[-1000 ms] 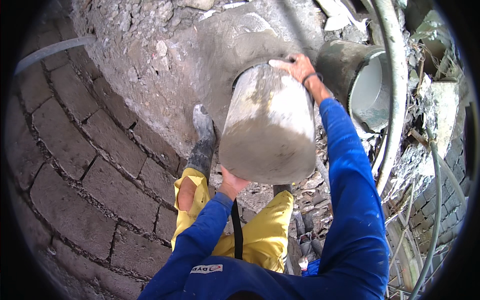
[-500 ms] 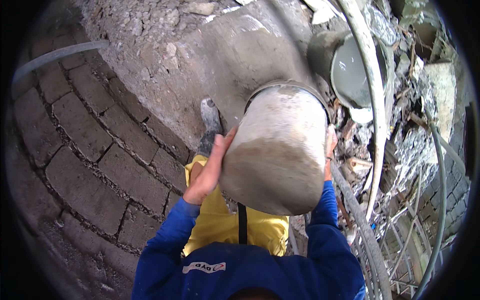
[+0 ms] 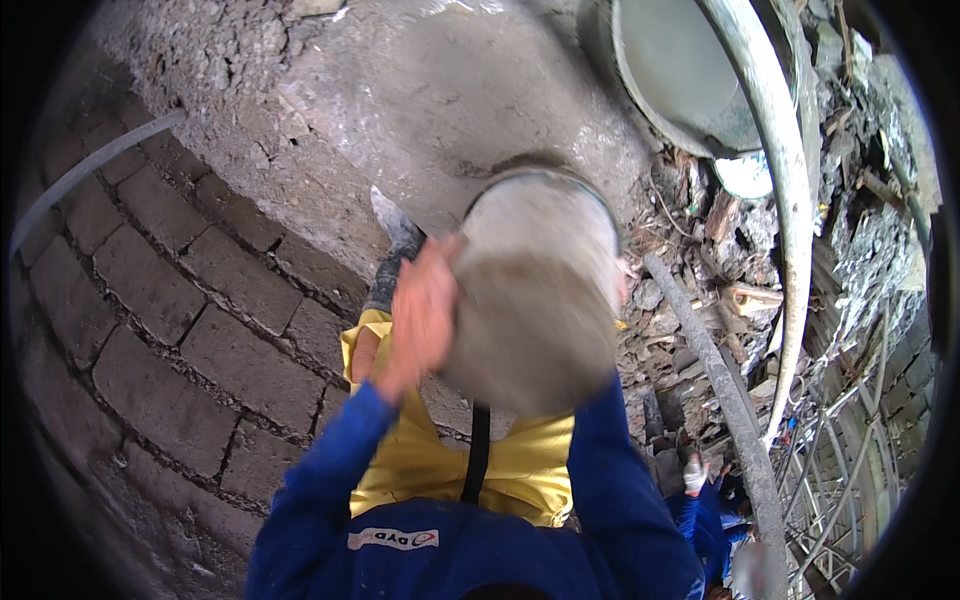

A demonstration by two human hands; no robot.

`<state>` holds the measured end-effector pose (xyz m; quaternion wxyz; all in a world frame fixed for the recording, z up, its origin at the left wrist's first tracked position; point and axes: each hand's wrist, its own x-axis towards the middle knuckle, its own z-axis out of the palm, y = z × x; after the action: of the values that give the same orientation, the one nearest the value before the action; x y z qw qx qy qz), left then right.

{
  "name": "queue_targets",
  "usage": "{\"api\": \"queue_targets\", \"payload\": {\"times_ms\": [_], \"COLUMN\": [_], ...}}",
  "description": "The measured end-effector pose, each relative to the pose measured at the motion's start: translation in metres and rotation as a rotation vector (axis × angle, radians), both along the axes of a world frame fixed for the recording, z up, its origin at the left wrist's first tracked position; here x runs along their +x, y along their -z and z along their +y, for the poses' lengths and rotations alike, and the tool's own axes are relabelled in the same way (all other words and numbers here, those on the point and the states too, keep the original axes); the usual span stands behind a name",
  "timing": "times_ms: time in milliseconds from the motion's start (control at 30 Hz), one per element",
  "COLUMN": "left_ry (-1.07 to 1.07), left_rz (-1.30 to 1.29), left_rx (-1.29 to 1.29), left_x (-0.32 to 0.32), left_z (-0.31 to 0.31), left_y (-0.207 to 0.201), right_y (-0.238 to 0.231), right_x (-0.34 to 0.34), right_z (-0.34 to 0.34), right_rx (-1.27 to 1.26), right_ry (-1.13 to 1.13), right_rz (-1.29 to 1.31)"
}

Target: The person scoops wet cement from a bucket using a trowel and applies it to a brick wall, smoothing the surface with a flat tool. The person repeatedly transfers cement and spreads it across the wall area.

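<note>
A mortar-smeared pale bucket [image 3: 540, 290] is tipped over, its bottom toward me and its mouth facing the wet grey mortar [image 3: 450, 80] ahead. Against the bucket's left side is my left hand [image 3: 422, 320], blurred, with its fingers stretched flat. It looks laid on or beside the wall rather than wrapped round it. On the right side, my right hand [image 3: 623, 280] holds the bucket; only a bit of its fingers shows, the rest being hidden behind it. Whether anything is still inside the bucket cannot be seen.
A larger tub [image 3: 690, 75] of greyish liquid stands at the far right, crossed by a pale curved pole [image 3: 790, 200]. Rubble [image 3: 740, 260] and a grey pipe [image 3: 715, 370] lie to the right. Paving blocks [image 3: 240, 360] cover the left. Another person [image 3: 705, 525] is at lower right.
The bucket has shifted slightly left and toward me. My left hand has turned so its back shows, and it is now blurred. The tub appears nearer, and another person has come into view.
</note>
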<state>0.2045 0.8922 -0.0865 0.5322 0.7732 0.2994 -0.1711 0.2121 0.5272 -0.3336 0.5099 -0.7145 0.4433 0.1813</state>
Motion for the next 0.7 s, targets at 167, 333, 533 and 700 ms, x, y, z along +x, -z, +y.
{"api": "queue_targets", "payload": {"times_ms": [167, 333, 533, 700], "left_ry": [-0.330, -0.240, -0.290, -0.447], "left_rz": [0.128, 0.066, 0.007, 0.237], "left_rx": [-0.202, -0.382, -0.212, -0.358], "left_x": [0.012, -0.006, -0.010, -0.010], "left_z": [-0.021, -0.037, -0.029, -0.002], "left_y": [0.074, -0.012, -0.106, 0.049], "right_y": [0.025, -0.046, -0.084, -0.001], "right_x": [0.023, -0.012, -0.022, -0.034], "right_z": [-0.010, -0.048, -0.039, -0.010], "right_rx": [0.072, 0.089, 0.026, -0.018], "right_ry": [-0.013, 0.039, -0.049, 0.004], "right_rz": [-0.032, -0.035, -0.049, 0.016]}}
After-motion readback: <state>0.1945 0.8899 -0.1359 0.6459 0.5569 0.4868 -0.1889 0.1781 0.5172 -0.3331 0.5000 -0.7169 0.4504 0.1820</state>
